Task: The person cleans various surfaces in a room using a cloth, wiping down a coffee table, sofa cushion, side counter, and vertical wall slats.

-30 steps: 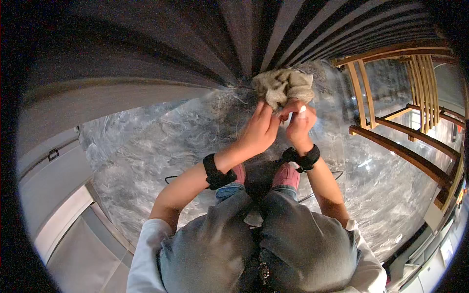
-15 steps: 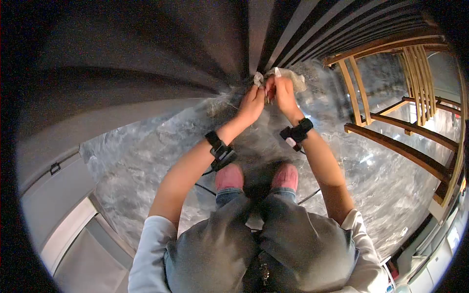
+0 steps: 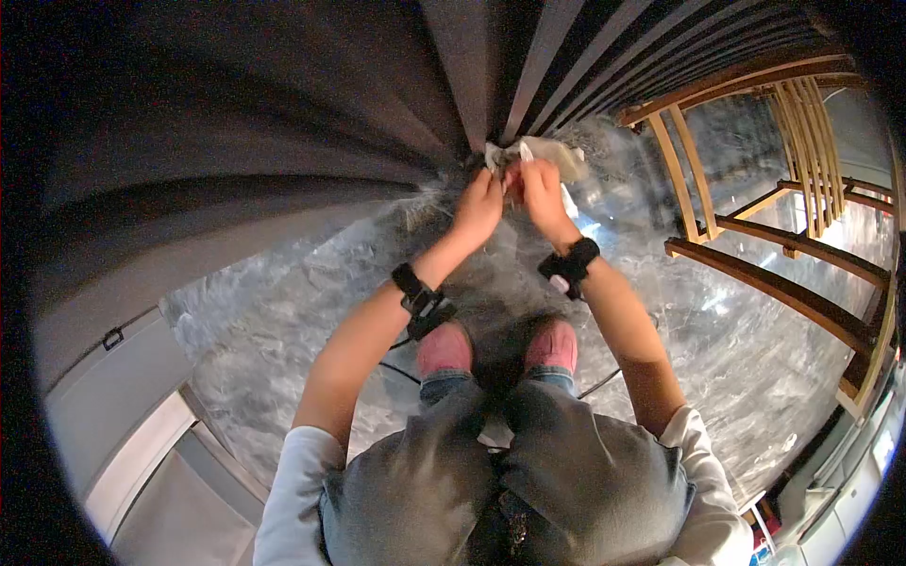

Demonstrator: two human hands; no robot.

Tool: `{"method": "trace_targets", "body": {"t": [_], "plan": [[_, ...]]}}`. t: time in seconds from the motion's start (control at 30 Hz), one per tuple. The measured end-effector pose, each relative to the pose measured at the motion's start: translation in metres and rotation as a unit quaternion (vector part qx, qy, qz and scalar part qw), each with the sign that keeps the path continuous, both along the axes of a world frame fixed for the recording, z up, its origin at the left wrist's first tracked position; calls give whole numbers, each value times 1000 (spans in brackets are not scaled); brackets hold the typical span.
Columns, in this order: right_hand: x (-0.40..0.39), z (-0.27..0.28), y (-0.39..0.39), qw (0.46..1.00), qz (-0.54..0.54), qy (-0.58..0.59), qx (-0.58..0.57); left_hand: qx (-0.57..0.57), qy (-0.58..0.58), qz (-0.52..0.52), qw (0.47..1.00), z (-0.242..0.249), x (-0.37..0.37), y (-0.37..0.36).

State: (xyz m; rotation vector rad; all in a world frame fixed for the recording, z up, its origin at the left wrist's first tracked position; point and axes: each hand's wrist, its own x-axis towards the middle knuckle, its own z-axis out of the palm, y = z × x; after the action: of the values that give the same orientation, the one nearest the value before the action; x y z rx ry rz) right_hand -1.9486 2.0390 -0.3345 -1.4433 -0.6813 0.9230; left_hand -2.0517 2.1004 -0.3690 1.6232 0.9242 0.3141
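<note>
Both hands meet low at the foot of the slatted wall (image 3: pixel 528 66): left hand (image 3: pixel 478 206) and right hand (image 3: pixel 542 189) pinch a crumpled beige cloth (image 3: pixel 555 157) against it. Soft, light and limp, it probably holds best bunched in the fingers.

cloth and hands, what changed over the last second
Both hands carried the cloth forward, away from the body, to the foot of the dark slatted wall. A second ago it bulged as a loose wad above the fingers; now it is mostly covered, pressed low. The left hand and right hand kept their grip throughout. The pink shoes and wooden chair stayed put.
</note>
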Motion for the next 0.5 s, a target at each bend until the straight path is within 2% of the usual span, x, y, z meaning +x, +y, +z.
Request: {"method": "trace_targets", "body": {"t": [0.07,0.17,0.23,0.3,0.33,0.37,0.4,0.43,0.5], "plan": [[-13,22,-19,999,-32,-13,31,65,0,-19,998,50,-5,-21],[-26,39,-56,982,-100,-73,143,109,-91,-63,988,78,-17,-58],[-28,60,-70,952,-160,-144,219,74,-152,-98,981,97,-16,-72],[-21,81,-79,946,-143,-122,265,80,-184,-113,973,109,-13,-79],[-15,89,-74,935,-135,-176,278,18,-179,-75,981,114,-6,-80],[-8,89,-67,934,-136,-178,278,-16,-175,-44,983,112,1,-78],[-1,88,-60,957,-117,-173,200,-49,-173,-11,984,109,9,-77],[6,85,-52,974,-98,-166,121,-28,-156,11,987,104,15,-69],[20,72,-33,984,-64,-131,99,13,-120,54,991,93,27,-54]]}}
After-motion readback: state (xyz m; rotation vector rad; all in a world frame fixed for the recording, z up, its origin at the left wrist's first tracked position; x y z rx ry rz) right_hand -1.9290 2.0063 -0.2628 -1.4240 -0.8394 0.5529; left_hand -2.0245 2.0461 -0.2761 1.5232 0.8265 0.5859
